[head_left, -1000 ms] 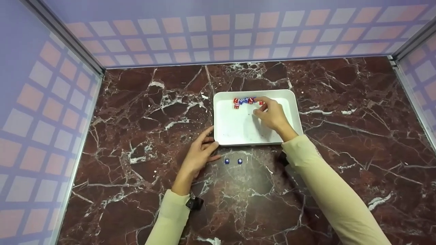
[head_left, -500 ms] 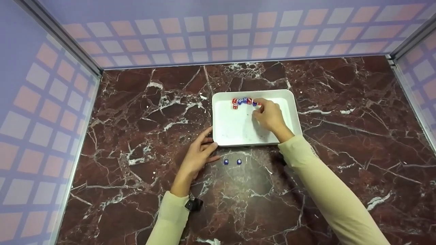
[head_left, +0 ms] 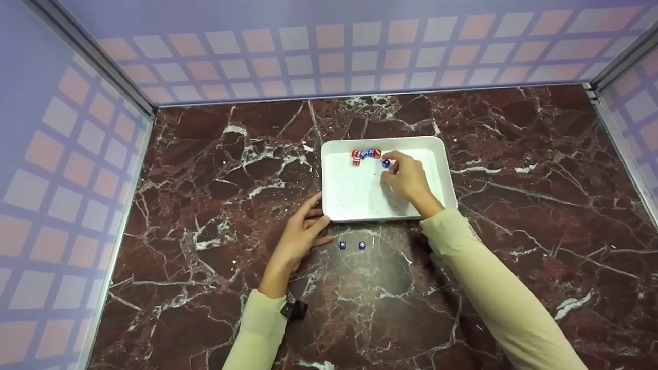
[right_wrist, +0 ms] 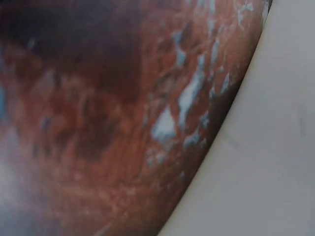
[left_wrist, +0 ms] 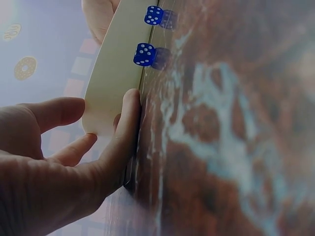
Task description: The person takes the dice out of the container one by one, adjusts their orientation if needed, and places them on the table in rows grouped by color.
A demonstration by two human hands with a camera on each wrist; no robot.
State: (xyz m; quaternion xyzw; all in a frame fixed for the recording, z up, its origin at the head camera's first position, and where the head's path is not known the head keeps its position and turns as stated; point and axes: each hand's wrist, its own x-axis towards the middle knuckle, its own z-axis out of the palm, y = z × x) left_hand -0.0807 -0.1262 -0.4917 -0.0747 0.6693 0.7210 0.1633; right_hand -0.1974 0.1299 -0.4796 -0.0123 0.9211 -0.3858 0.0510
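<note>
In the head view a white tray (head_left: 349, 190) stands on the marbled table. Its far side holds a cluster of dice, among them a red die (head_left: 356, 161) and a blue die (head_left: 371, 152). My right hand (head_left: 408, 177) reaches into the tray, thumb and index finger bent with a gap between the tips. A separate blue die (head_left: 386, 163) lies at that gap. At the near left corner my left hand (head_left: 298, 231) rests against the tray, its fingers fairly straight; in the left wrist view the thumb touches the rim. The right wrist view shows no hand.
Two blue dice sit on the table before the tray, a left one (head_left: 343, 245) and a right one (head_left: 362, 245). Panels with pink and white squares (head_left: 331, 43) border the dark red marbled tabletop (head_left: 205, 169) at the back and sides.
By the right fingertips, the blue die has shifted slightly toward the near side, away from the row. My right hand has drawn back a little. The left hand stays at the corner.
</note>
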